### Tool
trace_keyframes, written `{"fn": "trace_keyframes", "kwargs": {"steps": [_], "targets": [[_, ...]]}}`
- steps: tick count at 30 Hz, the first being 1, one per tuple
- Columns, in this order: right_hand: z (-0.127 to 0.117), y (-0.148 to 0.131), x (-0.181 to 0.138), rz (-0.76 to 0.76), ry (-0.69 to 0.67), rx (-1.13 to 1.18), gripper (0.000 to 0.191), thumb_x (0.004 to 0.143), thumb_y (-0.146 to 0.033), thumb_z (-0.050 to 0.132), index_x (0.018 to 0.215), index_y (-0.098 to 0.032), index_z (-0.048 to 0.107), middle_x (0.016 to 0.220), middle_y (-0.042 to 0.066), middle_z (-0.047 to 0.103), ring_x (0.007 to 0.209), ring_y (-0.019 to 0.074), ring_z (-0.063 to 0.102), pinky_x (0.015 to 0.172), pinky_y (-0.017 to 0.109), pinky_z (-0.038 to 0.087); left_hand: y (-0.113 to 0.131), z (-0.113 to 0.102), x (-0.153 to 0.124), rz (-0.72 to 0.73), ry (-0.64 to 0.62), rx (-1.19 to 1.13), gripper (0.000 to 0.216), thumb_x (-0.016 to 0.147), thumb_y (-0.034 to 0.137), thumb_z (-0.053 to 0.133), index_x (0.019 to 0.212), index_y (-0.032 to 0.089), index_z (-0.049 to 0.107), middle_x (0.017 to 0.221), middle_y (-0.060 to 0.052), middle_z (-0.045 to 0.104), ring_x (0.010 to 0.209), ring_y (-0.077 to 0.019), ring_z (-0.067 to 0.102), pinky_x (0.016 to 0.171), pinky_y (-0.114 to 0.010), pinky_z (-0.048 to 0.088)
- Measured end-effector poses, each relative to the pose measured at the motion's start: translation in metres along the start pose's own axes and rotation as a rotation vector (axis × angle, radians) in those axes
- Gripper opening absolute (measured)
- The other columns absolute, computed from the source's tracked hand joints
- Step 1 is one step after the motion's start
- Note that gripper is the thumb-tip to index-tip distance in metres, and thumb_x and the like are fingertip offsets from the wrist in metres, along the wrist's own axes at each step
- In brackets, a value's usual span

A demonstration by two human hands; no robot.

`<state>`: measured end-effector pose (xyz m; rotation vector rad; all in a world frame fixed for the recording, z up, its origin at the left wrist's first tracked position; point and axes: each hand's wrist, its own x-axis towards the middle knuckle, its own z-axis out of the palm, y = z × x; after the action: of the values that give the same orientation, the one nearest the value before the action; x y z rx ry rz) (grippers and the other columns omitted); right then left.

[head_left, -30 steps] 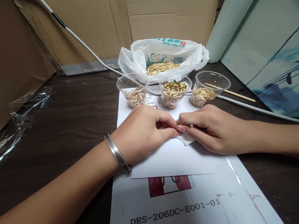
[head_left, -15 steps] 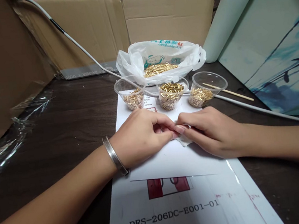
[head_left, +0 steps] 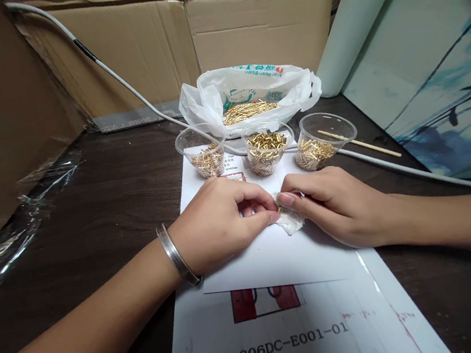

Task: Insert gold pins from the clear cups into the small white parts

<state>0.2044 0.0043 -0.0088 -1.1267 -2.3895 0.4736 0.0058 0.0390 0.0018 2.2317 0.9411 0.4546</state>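
My left hand (head_left: 219,223) and my right hand (head_left: 332,202) rest on a white sheet of paper (head_left: 278,256), fingertips meeting in a pinch. A crumpled white tissue (head_left: 290,222) sits under my right thumb and fingers. A tiny gold piece shows between the fingertips of both hands, too small to name. Just beyond the hands stand three clear plastic cups of small gold metal pins: a left cup (head_left: 201,152), a middle cup (head_left: 268,147) and a right cup (head_left: 325,139). A silver bangle (head_left: 175,255) circles my left wrist.
A white plastic bag (head_left: 247,98) holding more gold pins lies behind the cups. A thin wooden stick (head_left: 368,144) leans in the right cup. A white cable (head_left: 122,81) crosses the dark table (head_left: 106,197). Cardboard boxes (head_left: 152,44) wall the back and left; a printed label sheet (head_left: 279,336) lies nearest me.
The hands stay pinched together on the paper. My right thumb has lifted slightly, so more of the crumpled tissue shows. The view has shifted a little.
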Motion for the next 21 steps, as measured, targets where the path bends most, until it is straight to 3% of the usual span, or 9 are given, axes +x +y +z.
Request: {"fn": "trace_keyframes", "kwargs": {"steps": [21], "targets": [[0.0005,-0.004,0.0032,0.058,-0.127,-0.101,0.021,0.092,-0.026,0.037,0.072,-0.018,0.042,0.057,-0.004,0.041,0.05,0.0078,0.036,0.051,0.024,0.023,-0.0011,-0.0004,0.0005,0.003,-0.005,-0.047,0.015,0.079,0.029,0.062,0.083,0.022,0.074,0.071,0.002,0.068,0.065,-0.0107,0.057,0.057,-0.022,0.04]]}}
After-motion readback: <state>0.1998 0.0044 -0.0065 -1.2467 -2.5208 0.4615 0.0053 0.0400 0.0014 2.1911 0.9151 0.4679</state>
